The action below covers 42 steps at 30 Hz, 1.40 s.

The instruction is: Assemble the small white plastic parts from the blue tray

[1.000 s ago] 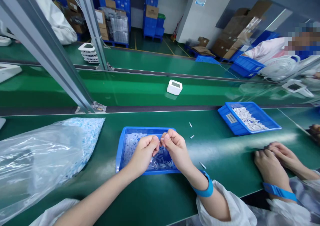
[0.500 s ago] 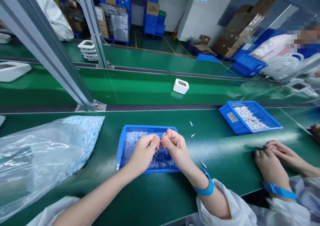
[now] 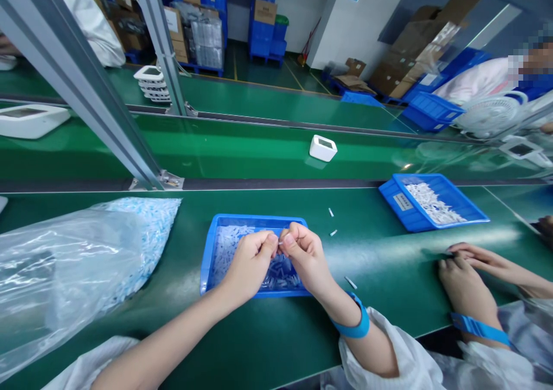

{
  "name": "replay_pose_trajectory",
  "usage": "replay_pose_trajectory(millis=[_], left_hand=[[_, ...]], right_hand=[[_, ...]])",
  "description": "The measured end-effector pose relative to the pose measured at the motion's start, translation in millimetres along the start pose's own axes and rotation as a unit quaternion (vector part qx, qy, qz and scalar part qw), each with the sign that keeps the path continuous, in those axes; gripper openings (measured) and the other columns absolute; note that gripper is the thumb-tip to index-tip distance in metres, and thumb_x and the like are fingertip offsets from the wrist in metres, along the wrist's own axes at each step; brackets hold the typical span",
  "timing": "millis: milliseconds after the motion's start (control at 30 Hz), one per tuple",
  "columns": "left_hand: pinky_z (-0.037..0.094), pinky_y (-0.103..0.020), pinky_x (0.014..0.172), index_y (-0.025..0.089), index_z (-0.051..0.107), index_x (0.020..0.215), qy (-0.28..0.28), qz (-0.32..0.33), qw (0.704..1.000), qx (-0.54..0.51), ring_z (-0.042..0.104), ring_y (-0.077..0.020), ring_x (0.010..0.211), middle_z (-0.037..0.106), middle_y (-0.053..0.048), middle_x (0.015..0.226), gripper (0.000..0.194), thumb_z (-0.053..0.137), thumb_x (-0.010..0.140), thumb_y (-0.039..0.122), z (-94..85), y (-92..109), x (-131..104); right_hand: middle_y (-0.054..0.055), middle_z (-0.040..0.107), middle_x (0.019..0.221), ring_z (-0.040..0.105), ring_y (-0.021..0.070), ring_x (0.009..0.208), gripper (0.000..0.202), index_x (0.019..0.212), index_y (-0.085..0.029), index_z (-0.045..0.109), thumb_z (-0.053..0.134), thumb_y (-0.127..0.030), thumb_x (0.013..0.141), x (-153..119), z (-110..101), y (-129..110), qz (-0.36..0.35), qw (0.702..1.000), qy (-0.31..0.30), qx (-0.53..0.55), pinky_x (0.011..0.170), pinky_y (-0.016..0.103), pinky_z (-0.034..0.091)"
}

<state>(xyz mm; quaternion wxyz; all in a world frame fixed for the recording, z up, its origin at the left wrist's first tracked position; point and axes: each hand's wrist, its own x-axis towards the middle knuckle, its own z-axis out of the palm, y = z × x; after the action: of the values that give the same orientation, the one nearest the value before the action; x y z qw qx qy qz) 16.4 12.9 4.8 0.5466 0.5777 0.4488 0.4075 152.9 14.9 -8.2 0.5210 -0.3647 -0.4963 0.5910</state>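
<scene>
My left hand (image 3: 249,261) and my right hand (image 3: 306,256) meet fingertip to fingertip above a blue tray (image 3: 206,263). Both are closed in a pinch on a small white plastic piece (image 3: 280,242), mostly hidden by the fingers. Inside the tray lie many small white pieces (image 3: 224,246) on the left and clear or bluish ones (image 3: 280,277) on the right. A blue wristband (image 3: 358,320) circles my right wrist. To the right of the tray, several loose small pieces (image 3: 333,233) rest on the green table.
At left lies a clear plastic bag (image 3: 78,263) of small pale-blue parts. A blue bin (image 3: 401,208) of white pieces stands at right, near a co-worker's hands (image 3: 469,280). Behind the table edge, a white device (image 3: 323,148) sits on the green conveyor (image 3: 242,154) beside a metal post (image 3: 108,108).
The white devices on the conveyor have shifted right. My hands keep nearly the same pinch over the tray. The co-worker's hands have moved slightly left.
</scene>
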Motion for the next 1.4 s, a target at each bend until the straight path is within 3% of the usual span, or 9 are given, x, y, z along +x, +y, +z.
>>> replay_pose_trajectory(millis=[300, 467, 833, 1200, 1400], left_hand=[[0.025, -0.026, 0.055, 0.02, 0.036, 0.057, 0.022, 0.008, 0.998, 0.065, 0.037, -0.0119, 0.054, 0.037, 0.005, 0.054, 0.041, 0.035, 0.092, 0.041, -0.1, 2.3, -1.1], [0.025, -0.026, 0.055, 0.02, 0.036, 0.058, 0.021, 0.012, 0.997, 0.071, 0.037, -0.012, 0.054, 0.038, 0.005, 0.054, 0.041, 0.034, 0.092, 0.041, 1.6, 4.8, -0.7], [0.026, -0.026, 0.054, 0.019, 0.037, 0.058, 0.011, 0.014, 0.999, 0.049, 0.036, -0.0116, 0.053, 0.038, 0.005, 0.054, 0.041, 0.036, 0.092, 0.041, 3.4, 5.8, -1.8], [0.025, -0.026, 0.053, 0.019, 0.037, 0.056, 0.03, 0.022, 0.997, 0.071, 0.038, -0.0115, 0.052, 0.039, 0.004, 0.052, 0.04, 0.035, 0.093, 0.037, 2.7, 4.2, -2.1], [0.028, -0.026, 0.053, 0.018, 0.048, 0.059, 0.027, 0.019, 0.999, -0.003, 0.038, -0.0114, 0.052, 0.039, 0.004, 0.053, 0.045, 0.038, 0.093, 0.046, 2.4, 3.3, -3.5]], right_hand=[[-0.003, 0.046, 0.062, 0.043, 0.0114, 0.059, 0.029, 0.065, -0.019, 0.05, 0.059, -0.034, 0.089, -7.3, 10.7, -7.9, -0.059, 0.988, 0.03, -0.138, 0.056, 0.025, 0.034], [-0.003, 0.048, 0.063, 0.043, 0.0109, 0.058, 0.026, 0.067, -0.019, 0.052, 0.056, -0.029, 0.091, -9.5, 12.6, -7.5, -0.087, 0.982, 0.06, -0.159, 0.056, 0.025, 0.035], [-0.002, 0.052, 0.066, 0.048, 0.0121, 0.06, 0.024, 0.069, -0.02, 0.052, 0.056, -0.028, 0.091, -10.5, 12.9, -7.2, -0.085, 0.981, 0.074, -0.157, 0.058, 0.026, 0.039], [-0.003, 0.048, 0.06, 0.045, 0.0116, 0.057, 0.037, 0.061, -0.019, 0.049, 0.063, -0.044, 0.085, -3.7, 12.5, -11.2, -0.032, 0.99, 0.033, -0.13, 0.056, 0.026, 0.036], [-0.004, 0.05, 0.058, 0.045, 0.0115, 0.055, 0.037, 0.064, -0.02, 0.046, 0.062, -0.045, 0.086, -2.3, 7.8, -5.5, -0.009, 0.997, 0.044, -0.057, 0.056, 0.026, 0.037]])
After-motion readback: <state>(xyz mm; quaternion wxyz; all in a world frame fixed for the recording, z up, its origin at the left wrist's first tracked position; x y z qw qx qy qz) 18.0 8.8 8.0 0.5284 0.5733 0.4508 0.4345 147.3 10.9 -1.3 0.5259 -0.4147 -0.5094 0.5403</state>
